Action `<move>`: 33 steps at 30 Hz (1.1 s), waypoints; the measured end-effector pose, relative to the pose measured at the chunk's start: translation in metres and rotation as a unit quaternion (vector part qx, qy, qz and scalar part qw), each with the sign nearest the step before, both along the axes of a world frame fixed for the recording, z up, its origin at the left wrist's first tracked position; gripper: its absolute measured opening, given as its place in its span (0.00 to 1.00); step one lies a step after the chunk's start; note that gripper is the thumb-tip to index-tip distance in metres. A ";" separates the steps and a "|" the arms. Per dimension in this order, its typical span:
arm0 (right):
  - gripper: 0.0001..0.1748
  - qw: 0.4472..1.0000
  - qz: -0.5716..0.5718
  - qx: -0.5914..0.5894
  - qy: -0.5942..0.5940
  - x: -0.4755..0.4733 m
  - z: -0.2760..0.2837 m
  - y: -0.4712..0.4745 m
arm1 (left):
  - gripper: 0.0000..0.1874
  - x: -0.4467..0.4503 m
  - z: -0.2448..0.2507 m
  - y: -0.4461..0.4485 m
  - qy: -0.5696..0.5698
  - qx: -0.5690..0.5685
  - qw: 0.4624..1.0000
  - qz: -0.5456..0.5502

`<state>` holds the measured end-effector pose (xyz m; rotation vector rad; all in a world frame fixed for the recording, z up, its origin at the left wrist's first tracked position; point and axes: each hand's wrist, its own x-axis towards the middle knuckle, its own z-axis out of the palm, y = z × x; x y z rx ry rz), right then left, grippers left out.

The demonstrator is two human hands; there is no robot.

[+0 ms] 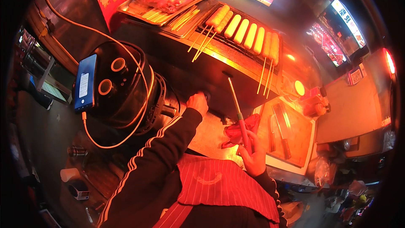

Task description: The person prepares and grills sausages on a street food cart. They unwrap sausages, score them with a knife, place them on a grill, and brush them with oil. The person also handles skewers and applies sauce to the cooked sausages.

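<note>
My left hand (197, 104) is at the dark front panel (177, 60) of the griddle, its fingers closed around a small round knob (207, 97) that they mostly cover. In my right hand (254, 156) is a long-necked gas lighter (242, 126), held by its red handle with the metal tube pointing up toward a dark hole (227, 73) in the panel. I see no flame at its tip. On the ridged griddle tray (218, 33) above lie several sausages (242, 31), some of them on wooden skewers (202, 46). A crumpled red plastic bag (234, 133) lies just left of the lighter's handle.
Left stands a black air fryer (126, 79) with a phone (85, 82) and its charging cable (107, 147). A cutting board (297, 152) at right holds a cleaver (281, 117) and a knife (272, 133). Bottles (314, 104) stand beyond; a metal tray (158, 20) carries skewers and bagged sausages.
</note>
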<state>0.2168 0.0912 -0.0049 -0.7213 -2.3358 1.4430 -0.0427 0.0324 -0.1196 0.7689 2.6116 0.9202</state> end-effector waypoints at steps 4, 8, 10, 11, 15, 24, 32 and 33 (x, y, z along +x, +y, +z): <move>0.27 1.000 0.004 0.005 0.005 -0.009 0.002 0.001 | 0.15 -0.002 0.002 -0.002 -0.069 0.056 0.996 0.031; 0.26 1.000 -0.010 -0.008 0.023 -0.017 -0.002 0.002 | 0.16 -0.002 -0.004 -0.003 -0.077 0.081 0.993 0.042; 0.27 0.993 -0.028 -0.111 0.008 -0.023 0.004 -0.003 | 0.16 -0.004 -0.018 -0.002 -0.085 0.103 0.990 0.039; 0.27 0.981 -0.035 -0.188 -0.015 -0.027 0.015 -0.006 | 0.16 -0.006 -0.028 -0.001 -0.112 0.124 0.985 0.041; 0.26 0.943 -0.040 -0.327 0.037 -0.047 0.013 -0.016 | 0.15 -0.004 0.006 -0.004 -0.287 0.160 0.941 0.082; 0.20 0.893 -0.088 -0.431 0.100 -0.113 0.010 -0.035 | 0.15 -0.004 0.003 -0.003 -0.327 0.231 0.910 0.111; 0.17 0.891 -0.097 -0.433 0.094 -0.125 0.011 -0.029 | 0.16 -0.005 -0.004 -0.003 -0.324 0.225 0.914 0.094; 0.17 0.889 -0.098 -0.438 0.091 -0.123 0.012 -0.029 | 0.16 -0.005 -0.005 -0.003 -0.321 0.222 0.916 0.093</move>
